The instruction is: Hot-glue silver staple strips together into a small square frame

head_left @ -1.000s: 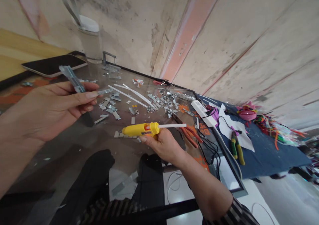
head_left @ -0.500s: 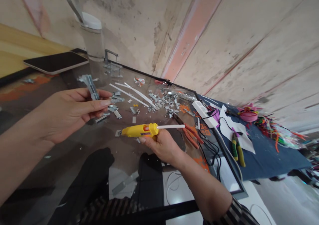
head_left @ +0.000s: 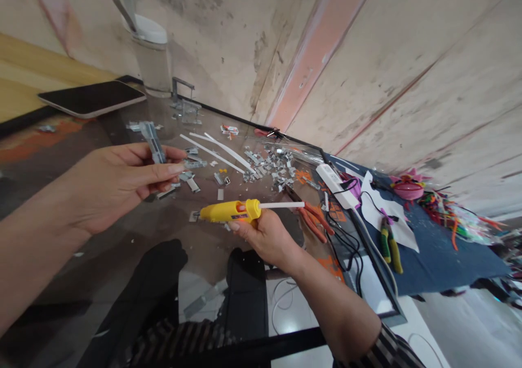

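Note:
My left hand pinches a thin silvery mirror strip between thumb and fingers, holding it upright above the glass table. My right hand grips a yellow glue gun, nozzle pointing left toward the strip, a white glue stick jutting from its back. The nozzle is a hand's width from the strip and not touching it. Several small mirror pieces lie scattered on the glass beyond both hands.
Long white strips, a dark tablet, and a clear jar with a white lid sit at the far side. Red pliers, a white power strip, black cables, green-yellow pliers and colourful craft material lie right.
My left hand has moved right and slightly down with the mirror strip, turning it more upright. The glue gun has stayed almost where it was.

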Demonstrator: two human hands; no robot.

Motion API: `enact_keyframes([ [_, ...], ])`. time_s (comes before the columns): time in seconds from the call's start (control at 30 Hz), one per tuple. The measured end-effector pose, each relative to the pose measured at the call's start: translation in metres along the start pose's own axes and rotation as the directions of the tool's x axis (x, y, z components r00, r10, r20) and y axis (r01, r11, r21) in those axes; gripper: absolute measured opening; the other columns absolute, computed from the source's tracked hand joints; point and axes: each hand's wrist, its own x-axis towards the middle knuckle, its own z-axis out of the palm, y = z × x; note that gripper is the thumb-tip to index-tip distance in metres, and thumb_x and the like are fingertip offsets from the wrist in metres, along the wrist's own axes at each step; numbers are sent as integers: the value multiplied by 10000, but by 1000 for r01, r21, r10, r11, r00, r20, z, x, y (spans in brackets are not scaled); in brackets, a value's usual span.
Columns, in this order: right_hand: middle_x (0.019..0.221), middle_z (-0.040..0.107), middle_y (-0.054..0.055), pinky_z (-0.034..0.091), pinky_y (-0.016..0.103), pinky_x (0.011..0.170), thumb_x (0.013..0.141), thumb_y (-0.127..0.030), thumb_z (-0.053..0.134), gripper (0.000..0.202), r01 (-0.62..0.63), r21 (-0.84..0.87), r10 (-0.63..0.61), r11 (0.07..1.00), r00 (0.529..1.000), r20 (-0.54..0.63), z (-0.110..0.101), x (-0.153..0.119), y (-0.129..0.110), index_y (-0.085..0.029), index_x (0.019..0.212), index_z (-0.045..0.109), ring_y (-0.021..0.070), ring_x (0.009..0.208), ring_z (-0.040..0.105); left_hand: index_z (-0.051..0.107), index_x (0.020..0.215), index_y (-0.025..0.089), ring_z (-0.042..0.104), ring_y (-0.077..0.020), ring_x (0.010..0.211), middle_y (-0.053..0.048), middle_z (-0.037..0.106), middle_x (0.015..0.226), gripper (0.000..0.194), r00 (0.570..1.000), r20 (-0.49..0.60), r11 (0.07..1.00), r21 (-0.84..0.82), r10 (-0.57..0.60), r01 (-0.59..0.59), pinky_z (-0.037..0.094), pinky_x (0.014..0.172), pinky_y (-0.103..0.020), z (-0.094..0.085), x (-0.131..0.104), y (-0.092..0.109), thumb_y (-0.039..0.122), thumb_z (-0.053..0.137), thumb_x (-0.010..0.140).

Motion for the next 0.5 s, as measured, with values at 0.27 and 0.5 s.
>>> enact_keyframes([
  [0.27,796,618,27,432,224,675,893,-440,572,334,-28,-50,28,998,1000,3,1,-1,-1,-130,975,665,127,699,516,735,824,178,616,-138,553,-29,677,652,252,1000,16,1000,-5,6,-6,503,466,-231,2,-3,2,167,775,576],
  [0.5,769,608,18,427,223,643,890,-440,587,336,-31,-12,31,999,1000,0,1,0,1,-126,980,664,121,669,504,731,833,186,625,-150,548,-35,687,659,274,1000,23,1000,12,0,0,510,457,-244,1,-3,1,184,783,564],
])
